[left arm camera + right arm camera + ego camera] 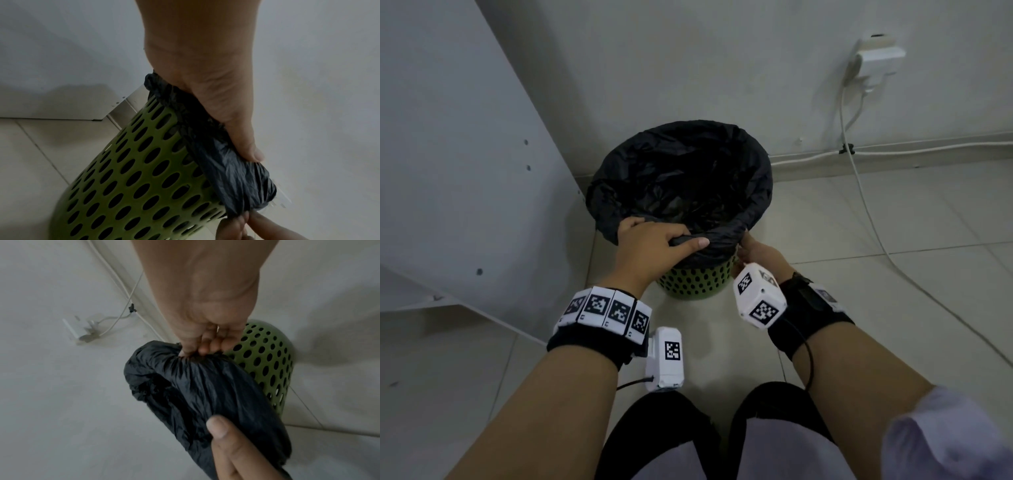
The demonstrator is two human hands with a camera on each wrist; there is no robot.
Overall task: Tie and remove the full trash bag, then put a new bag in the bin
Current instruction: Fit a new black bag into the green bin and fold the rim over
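Note:
A green perforated bin [693, 282] stands on the tiled floor, lined with a black trash bag [681, 178] folded over its rim. My left hand [654, 245] grips the near rim, thumb pressed along the rolled black plastic [230, 172]. At the rim's near right, my right hand [755, 253] pinches a gathered fold of the bag [197, 386] between thumb and fingertips. The bin's green wall [127, 178] [267, 360] shows below the bag in both wrist views. The bag's inside is dark and its contents are hidden.
A white cabinet panel [455, 164] stands close on the left of the bin. A wall plug [876, 58] with white cables [866, 192] trailing over the floor lies at the right. The wall is right behind the bin. My knees [722, 445] are below.

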